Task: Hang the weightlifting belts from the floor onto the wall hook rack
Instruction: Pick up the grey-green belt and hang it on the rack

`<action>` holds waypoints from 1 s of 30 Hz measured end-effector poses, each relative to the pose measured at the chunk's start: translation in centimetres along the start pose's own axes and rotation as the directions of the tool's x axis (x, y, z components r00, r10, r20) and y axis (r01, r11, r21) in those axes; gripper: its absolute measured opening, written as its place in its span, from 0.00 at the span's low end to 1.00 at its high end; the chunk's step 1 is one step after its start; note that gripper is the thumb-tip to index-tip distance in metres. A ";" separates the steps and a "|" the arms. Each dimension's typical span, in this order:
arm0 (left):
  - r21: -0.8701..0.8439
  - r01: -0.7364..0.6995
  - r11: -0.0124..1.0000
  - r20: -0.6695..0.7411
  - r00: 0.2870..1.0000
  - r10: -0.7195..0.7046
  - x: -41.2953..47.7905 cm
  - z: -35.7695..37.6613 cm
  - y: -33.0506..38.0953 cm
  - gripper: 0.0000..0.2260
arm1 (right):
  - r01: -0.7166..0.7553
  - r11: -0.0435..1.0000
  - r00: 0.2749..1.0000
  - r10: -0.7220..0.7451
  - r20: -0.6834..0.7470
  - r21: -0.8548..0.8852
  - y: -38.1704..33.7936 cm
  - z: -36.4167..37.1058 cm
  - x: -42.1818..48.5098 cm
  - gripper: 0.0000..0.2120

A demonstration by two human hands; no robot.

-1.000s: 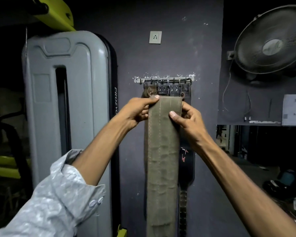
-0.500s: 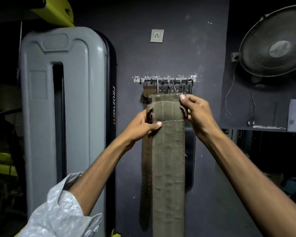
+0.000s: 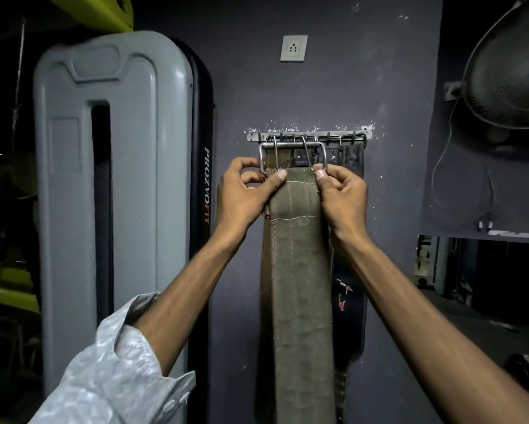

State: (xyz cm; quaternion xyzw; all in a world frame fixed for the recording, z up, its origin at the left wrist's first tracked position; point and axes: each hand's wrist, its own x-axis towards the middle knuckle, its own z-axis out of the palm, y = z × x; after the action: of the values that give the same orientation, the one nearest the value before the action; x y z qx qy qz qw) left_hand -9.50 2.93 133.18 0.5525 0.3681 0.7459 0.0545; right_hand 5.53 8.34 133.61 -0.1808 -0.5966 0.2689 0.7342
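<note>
Pinching the top corners of the olive belt [image 3: 298, 270] in the head view, your left hand [image 3: 244, 194] holds at nine o'clock and your right hand [image 3: 342, 197] at three. Its steel buckle [image 3: 292, 145] sits at twelve, against the hook rack [image 3: 353, 136]; seating looks unfinished. A black belt [image 3: 348, 316] already hangs behind; floor unseen.

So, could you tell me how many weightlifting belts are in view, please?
3: an olive belt held by the left hand and right hand at the rack, a black belt behind its right side, a brownish belt behind its left. Others may be hidden.
</note>
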 end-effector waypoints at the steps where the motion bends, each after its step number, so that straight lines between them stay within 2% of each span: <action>1: 0.005 -0.036 0.999 -0.028 0.999 0.036 0.7 0.1 -1.2 0.24 | 0.017 1.000 1.000 -0.017 -0.022 -0.007 1.1 0.7 0.8 0.04; 6: 0.013 -0.166 0.986 -0.103 0.981 0.167 6.4 0.7 -9.6 0.27 | 0.078 0.996 0.995 -0.080 -0.061 -0.038 7.5 5.2 4.9 0.05; 15: -0.060 -0.186 0.981 -0.058 0.981 0.183 22.2 3.0 -22.5 0.30 | 0.179 0.966 0.974 -0.200 -0.101 -0.188 19.1 12.9 16.5 0.11; 23: -0.027 -0.276 0.961 -0.079 0.959 0.273 33.5 6.4 -27.4 0.26 | 0.263 0.906 0.937 -0.322 -0.135 -0.331 25.0 17.0 26.1 0.11; 30: 0.072 -0.285 0.956 -0.099 0.952 0.291 39.6 8.5 -30.4 0.24 | 0.253 0.842 0.917 -0.365 -0.158 -0.477 27.8 19.3 31.7 0.11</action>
State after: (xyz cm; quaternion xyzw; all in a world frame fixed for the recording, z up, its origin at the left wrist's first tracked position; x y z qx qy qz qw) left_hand -27.22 48.45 146.71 0.5600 0.3071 0.7641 -0.0907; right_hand -13.66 48.60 146.25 -0.2770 -0.5693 -0.0225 0.7738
